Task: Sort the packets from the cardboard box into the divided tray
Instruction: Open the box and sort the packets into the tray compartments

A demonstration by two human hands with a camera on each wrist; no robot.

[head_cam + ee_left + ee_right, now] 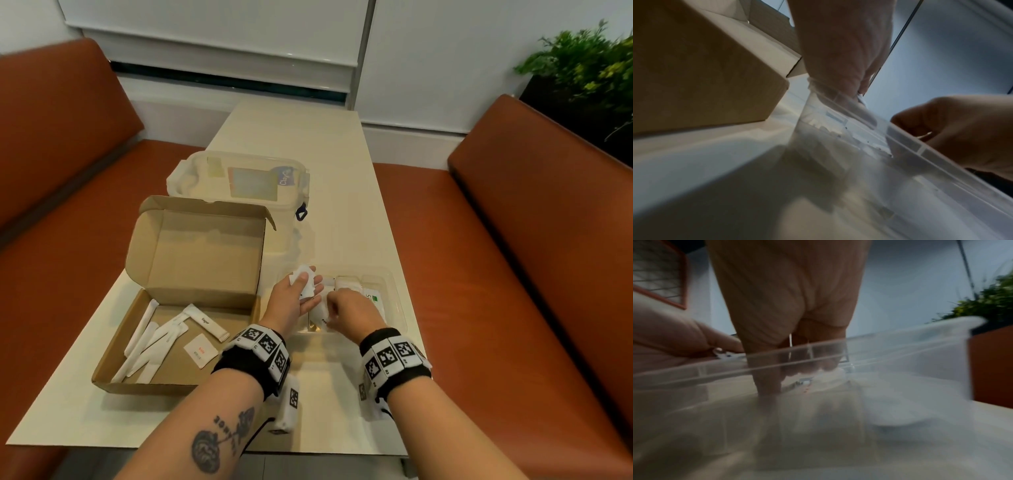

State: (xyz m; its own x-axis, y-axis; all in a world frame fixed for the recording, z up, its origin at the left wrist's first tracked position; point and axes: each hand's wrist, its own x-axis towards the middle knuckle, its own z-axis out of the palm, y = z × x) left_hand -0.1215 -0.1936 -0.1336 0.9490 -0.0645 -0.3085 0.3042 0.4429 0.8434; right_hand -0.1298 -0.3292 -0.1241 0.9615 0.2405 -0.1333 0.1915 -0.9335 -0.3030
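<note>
The open cardboard box (205,260) sits on the left of the table, with a sugar stick (209,323), a salt packet (200,350) and several long white sachets inside. To its right stands the clear divided tray (394,291), with white packets in its compartments. My left hand (298,294) hovers over the tray's left end, thumb pressed on a few white packets (301,274) lying across its fingers. My right hand (346,308) reaches down into the tray with curled fingers and pinches a white packet (322,313). In the right wrist view, the fingertips (768,386) are inside the tray wall (900,340).
A clear lidded plastic container (239,178) stands behind the cardboard box. Orange benches (513,274) flank the narrow table (342,411) on both sides. A potted plant (582,68) is at the far right. The box's raised lid (191,240) stands close to my left hand.
</note>
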